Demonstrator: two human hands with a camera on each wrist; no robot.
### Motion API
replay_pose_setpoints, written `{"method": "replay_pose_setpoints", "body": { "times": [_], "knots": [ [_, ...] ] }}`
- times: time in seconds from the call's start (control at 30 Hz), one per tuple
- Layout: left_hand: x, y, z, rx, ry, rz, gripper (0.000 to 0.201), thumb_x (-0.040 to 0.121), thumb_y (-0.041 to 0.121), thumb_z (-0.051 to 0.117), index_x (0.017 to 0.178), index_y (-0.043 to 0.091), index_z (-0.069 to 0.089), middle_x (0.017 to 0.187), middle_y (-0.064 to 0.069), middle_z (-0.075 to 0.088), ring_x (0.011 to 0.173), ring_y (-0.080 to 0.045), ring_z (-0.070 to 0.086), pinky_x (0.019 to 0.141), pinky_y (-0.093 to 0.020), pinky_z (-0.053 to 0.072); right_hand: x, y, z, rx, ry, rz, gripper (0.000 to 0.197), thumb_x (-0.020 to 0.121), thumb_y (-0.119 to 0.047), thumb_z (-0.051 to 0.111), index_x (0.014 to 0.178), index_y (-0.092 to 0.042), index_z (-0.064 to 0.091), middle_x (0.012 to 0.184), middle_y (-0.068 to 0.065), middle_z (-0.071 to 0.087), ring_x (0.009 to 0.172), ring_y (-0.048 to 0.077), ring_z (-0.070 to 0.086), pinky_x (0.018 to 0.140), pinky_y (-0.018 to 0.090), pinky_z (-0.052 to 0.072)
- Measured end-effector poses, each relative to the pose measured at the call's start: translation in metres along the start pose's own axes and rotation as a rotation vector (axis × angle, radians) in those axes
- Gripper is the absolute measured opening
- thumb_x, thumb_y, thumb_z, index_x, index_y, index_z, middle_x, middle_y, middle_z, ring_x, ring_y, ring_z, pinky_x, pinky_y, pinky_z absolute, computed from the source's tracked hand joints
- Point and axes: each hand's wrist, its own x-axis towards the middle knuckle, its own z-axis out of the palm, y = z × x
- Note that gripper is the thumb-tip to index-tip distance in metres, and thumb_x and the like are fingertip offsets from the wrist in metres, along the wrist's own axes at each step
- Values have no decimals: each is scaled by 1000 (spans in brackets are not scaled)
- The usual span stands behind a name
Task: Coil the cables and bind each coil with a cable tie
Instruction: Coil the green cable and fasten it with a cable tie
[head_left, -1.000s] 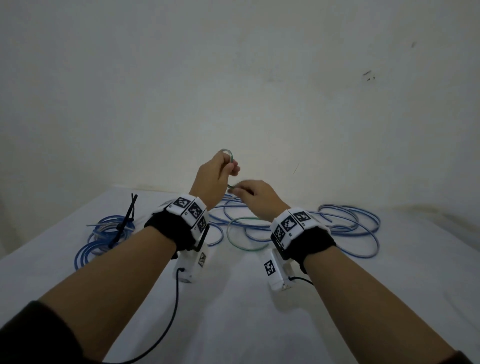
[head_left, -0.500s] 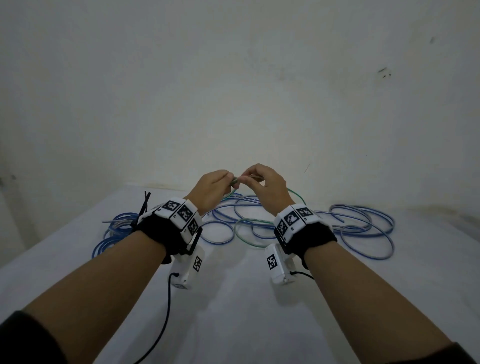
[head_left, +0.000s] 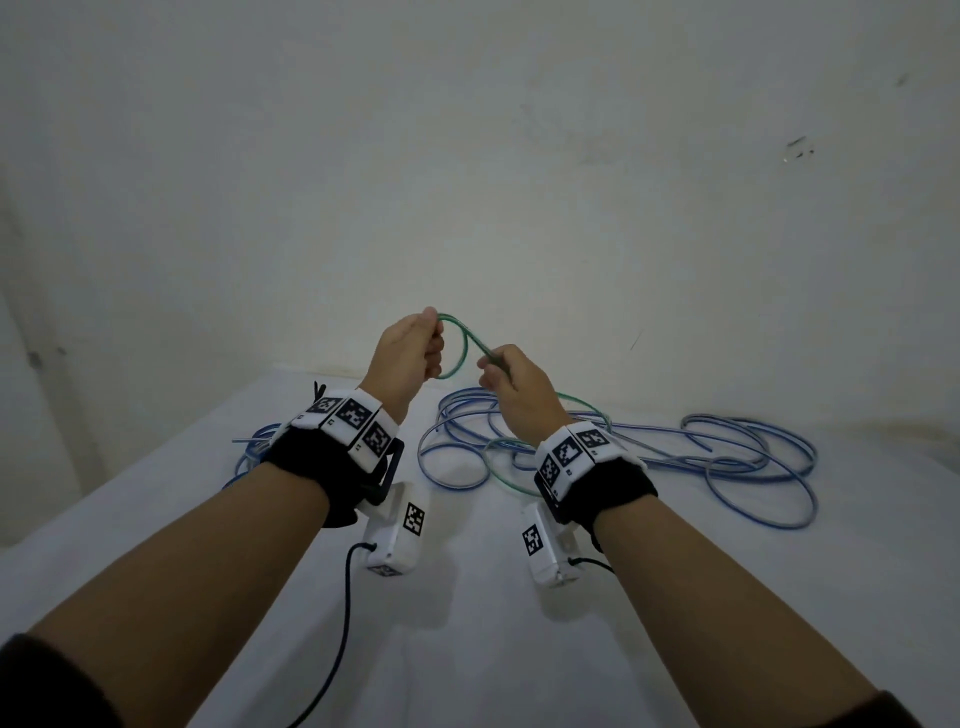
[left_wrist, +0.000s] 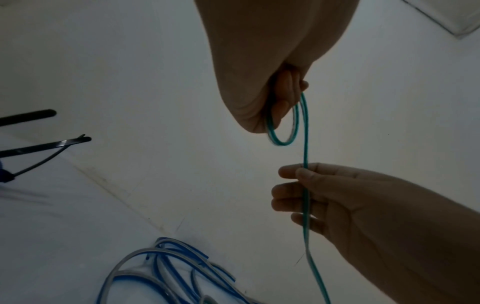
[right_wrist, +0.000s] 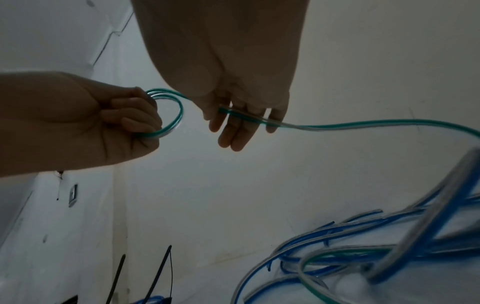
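A thin green cable (head_left: 460, 345) forms a small loop held up in the air above the white table (head_left: 467, 623). My left hand (head_left: 415, 348) grips that loop (left_wrist: 285, 131) in curled fingers (right_wrist: 140, 121). My right hand (head_left: 506, 376) pinches the same green cable (left_wrist: 306, 181) a short way along, with the rest (right_wrist: 363, 124) trailing down to the right. Loose blue cables (head_left: 727, 457) lie spread on the table behind the hands. A blue coil (head_left: 254, 447) bound with a black cable tie (head_left: 318, 391) lies at the left, partly hidden by my left wristband.
Black cable ties (left_wrist: 46, 146) stand up from the coil at the left (right_wrist: 161, 273). A pale wall (head_left: 519, 182) rises just behind the table. Wrist camera boxes (head_left: 395, 530) and a dark lead (head_left: 337, 639) hang under my forearms.
The hands came together half a second ago and have drawn apart again; the left hand has risen with a small green loop, and the right hand has slid along the cable to the right.
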Motion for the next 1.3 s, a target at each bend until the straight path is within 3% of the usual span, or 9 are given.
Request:
{"method": "replay_pose_setpoints", "body": {
  "times": [0.1,0.17,0.23,0.33,0.47,0.63,0.97,1.17,1.3],
  "knots": [
    [4,-1,-4,22,149,-18,34,101,23,35,69,15,43,42,13,34,35,-2,27,41,-16,25,-1,0,4,-36,-12,-49,18,95,-2,40,105,-1,55,100,7,50,90,28,55,86,36,46],
    [8,-6,-10,73,248,-33,34,100,24,36,68,16,43,51,6,35,38,-5,29,43,-19,25,0,-1,4,-74,-17,-62,19,94,-1,42,106,-2,56,102,9,53,91,25,54,86,34,45],
    [12,-11,-19,115,337,-60,33,99,24,37,67,17,45,57,2,36,45,-11,30,47,-23,24,1,2,5,-112,0,-55,18,93,-4,44,103,-6,60,105,9,62,96,24,56,89,40,45],
    [15,-15,-28,196,379,-96,33,96,23,39,66,17,47,60,-1,39,50,-16,32,50,-25,24,1,3,5,-103,14,-21,16,94,-8,46,104,-8,59,92,5,63,88,25,57,87,45,46],
    [14,-19,-32,326,325,-157,34,95,23,38,64,16,50,59,-2,42,51,-16,34,50,-25,26,-2,-1,1,-32,48,-13,17,95,-4,42,107,-2,54,79,7,54,72,22,48,70,34,42],
    [7,-17,-30,330,211,-184,34,97,23,36,68,13,51,58,-2,39,49,-16,31,48,-25,26,-3,0,-5,-13,97,-10,18,96,-4,41,107,-2,55,81,9,56,75,21,50,70,29,41],
    [6,-10,-13,287,74,-114,37,100,28,35,73,14,56,53,4,36,45,-10,30,48,-22,26,-1,5,-17,25,168,16,20,96,-4,38,107,-3,56,79,9,55,62,11,45,52,10,36],
    [7,-9,-9,302,72,-87,35,99,27,38,66,16,43,58,2,34,41,-7,28,46,-21,23,-2,10,-24,-4,181,10,24,96,-4,38,105,-5,60,72,2,52,61,5,44,53,9,34],
    [4,-9,-7,336,-19,-77,34,99,31,40,72,15,52,57,3,35,48,-10,28,49,-21,25,3,11,-31,-6,234,15,24,97,-5,37,104,-6,60,71,2,52,63,7,45,54,8,34]
  ]
}}
